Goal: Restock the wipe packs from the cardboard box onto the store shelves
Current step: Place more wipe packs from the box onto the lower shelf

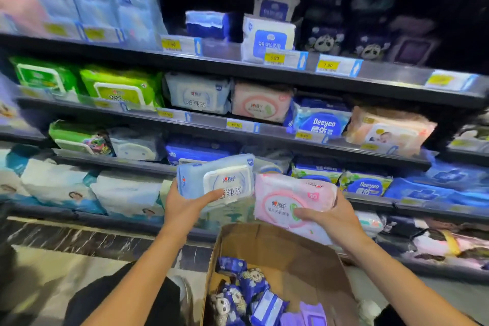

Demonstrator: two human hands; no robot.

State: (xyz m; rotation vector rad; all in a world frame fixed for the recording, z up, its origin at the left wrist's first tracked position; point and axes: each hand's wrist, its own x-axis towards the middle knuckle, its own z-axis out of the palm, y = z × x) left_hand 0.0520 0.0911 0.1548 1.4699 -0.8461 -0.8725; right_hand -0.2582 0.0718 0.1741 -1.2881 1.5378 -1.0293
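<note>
My left hand [185, 206] grips a pale blue wipe pack [215, 180] with a white lid, held up in front of the shelves. Beside it, my right hand [332, 219] holds a pink wipe pack [288, 198] by its right end. Both packs hover above the open cardboard box [277, 249] on the floor. Inside the box lie several small dark blue packs with panda print [238, 288] and a purple pack [309, 312]. Matching pale blue [198, 92] and pink [260, 102] packs stand on the second shelf up ahead.
Four tiers of dark shelves [238, 69] run across the view, stocked with green, white, blue Deeyeo [321, 120] and peach baby packs [389, 130]. Yellow price tags line the shelf edges. The top shelf has gaps around the white packs [267, 37]. Pale floor lies lower left.
</note>
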